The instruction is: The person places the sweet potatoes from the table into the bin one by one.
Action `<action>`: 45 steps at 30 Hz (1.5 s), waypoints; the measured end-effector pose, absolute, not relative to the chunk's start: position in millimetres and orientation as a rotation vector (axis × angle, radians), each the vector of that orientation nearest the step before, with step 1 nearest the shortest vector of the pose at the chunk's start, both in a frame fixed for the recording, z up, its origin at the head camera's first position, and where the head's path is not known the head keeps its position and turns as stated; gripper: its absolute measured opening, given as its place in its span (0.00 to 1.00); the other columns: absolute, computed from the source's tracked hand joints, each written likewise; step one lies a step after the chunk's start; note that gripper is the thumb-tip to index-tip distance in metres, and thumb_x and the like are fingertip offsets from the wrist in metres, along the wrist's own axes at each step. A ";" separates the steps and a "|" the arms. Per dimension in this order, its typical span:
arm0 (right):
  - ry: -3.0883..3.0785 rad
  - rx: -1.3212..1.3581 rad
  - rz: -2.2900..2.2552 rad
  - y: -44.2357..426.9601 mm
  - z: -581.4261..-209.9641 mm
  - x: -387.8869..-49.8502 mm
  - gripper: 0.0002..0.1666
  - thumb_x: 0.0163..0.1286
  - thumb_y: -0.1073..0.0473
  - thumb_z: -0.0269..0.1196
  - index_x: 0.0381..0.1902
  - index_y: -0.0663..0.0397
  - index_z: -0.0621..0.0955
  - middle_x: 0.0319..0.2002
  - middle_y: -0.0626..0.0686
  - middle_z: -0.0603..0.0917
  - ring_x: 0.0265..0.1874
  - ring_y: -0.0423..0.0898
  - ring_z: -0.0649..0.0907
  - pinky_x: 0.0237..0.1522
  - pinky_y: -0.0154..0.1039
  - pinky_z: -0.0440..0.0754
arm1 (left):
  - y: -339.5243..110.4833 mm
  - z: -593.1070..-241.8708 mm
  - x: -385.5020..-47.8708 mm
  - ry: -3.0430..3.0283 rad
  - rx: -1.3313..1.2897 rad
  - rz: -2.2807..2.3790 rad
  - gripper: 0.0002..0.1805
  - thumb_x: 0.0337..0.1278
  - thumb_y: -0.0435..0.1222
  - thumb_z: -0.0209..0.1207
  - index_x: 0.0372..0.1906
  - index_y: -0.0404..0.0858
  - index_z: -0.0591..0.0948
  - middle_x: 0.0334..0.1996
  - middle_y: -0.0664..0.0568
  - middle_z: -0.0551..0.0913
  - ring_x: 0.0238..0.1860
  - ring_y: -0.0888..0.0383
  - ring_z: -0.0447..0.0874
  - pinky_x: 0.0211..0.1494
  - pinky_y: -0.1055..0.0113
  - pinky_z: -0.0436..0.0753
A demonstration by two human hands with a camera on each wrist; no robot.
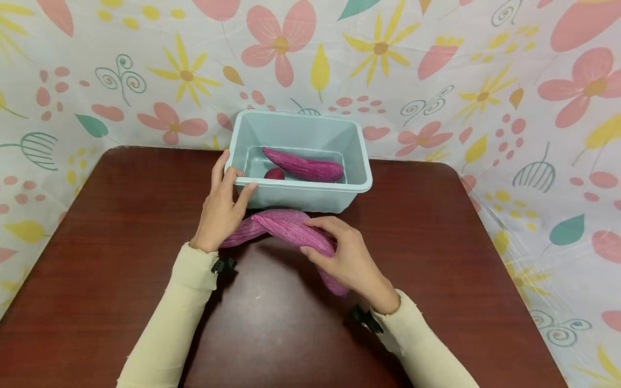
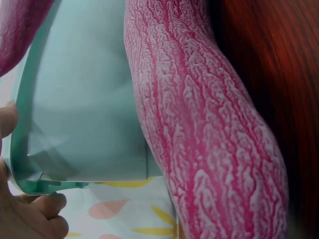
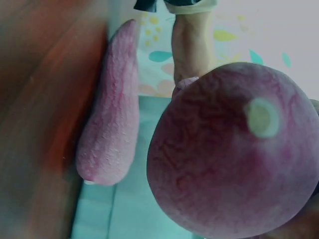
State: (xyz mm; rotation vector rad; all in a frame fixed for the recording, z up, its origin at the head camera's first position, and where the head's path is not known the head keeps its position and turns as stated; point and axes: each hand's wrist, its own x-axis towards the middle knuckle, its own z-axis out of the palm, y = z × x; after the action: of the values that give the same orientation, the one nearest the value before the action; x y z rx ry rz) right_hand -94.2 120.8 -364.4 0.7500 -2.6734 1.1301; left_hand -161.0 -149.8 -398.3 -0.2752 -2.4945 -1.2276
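The left hand (image 1: 218, 213) grips the bin (image 1: 301, 197) at its near left corner; the right hand (image 1: 351, 256) grips a tapered purple vegetable (image 1: 293, 231) in front of the bin. A second vegetable (image 1: 240, 233) lies before it on the bench (image 1: 427, 242); a third vegetable (image 1: 310, 167) and a dark-red object (image 1: 274, 173) lie inside.

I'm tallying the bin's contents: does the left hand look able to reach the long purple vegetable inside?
Probably yes, once it lets go: the left hand holds the open bin at its rim, and nothing covers the long purple vegetable inside.
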 end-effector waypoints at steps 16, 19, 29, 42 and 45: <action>-2.600 0.804 1.112 117.3 -339.0 -109.7 0.26 0.60 0.55 0.75 0.56 0.48 0.83 0.52 0.48 0.87 0.52 0.43 0.83 0.53 0.46 0.81 | -148.3 -397.2 -160.3 -2.504 -0.271 -1.221 0.21 0.74 0.54 0.51 0.52 0.41 0.69 0.82 0.53 0.45 0.37 0.42 0.84 0.25 0.58 0.73; -2.595 0.820 1.099 116.1 -333.6 -113.9 0.26 0.60 0.55 0.75 0.56 0.49 0.83 0.52 0.48 0.87 0.51 0.43 0.83 0.51 0.45 0.81 | -147.8 -399.4 -160.7 -2.500 -0.275 -1.220 0.19 0.74 0.52 0.52 0.52 0.41 0.69 0.82 0.53 0.45 0.38 0.41 0.83 0.25 0.59 0.72; -2.624 0.779 1.186 107.2 -319.9 -132.6 0.25 0.61 0.54 0.75 0.56 0.48 0.83 0.52 0.46 0.87 0.49 0.40 0.82 0.50 0.40 0.84 | -148.9 -398.7 -162.1 -2.497 -0.263 -1.208 0.12 0.76 0.44 0.51 0.52 0.41 0.70 0.82 0.54 0.46 0.21 0.49 0.72 0.26 0.59 0.70; -2.617 0.817 1.168 88.4 -309.4 -157.8 0.26 0.62 0.55 0.74 0.58 0.53 0.82 0.54 0.51 0.86 0.50 0.45 0.83 0.51 0.41 0.84 | -149.4 -398.6 -159.1 -2.487 -0.288 -1.233 0.20 0.76 0.51 0.50 0.59 0.43 0.70 0.82 0.51 0.44 0.24 0.48 0.77 0.27 0.58 0.74; -2.595 0.776 1.195 88.6 -302.7 -164.0 0.26 0.62 0.55 0.74 0.57 0.54 0.83 0.53 0.53 0.86 0.46 0.46 0.85 0.49 0.42 0.84 | -148.5 -397.2 -160.3 -2.489 -0.292 -1.238 0.19 0.75 0.52 0.51 0.55 0.42 0.70 0.82 0.52 0.45 0.31 0.45 0.82 0.29 0.58 0.75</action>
State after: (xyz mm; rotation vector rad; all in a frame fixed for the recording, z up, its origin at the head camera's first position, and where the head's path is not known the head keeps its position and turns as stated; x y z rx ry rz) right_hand -164.0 88.6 -302.7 0.7763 -2.5950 1.1946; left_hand -160.3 -148.5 -397.2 -0.2917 -2.4891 -1.2382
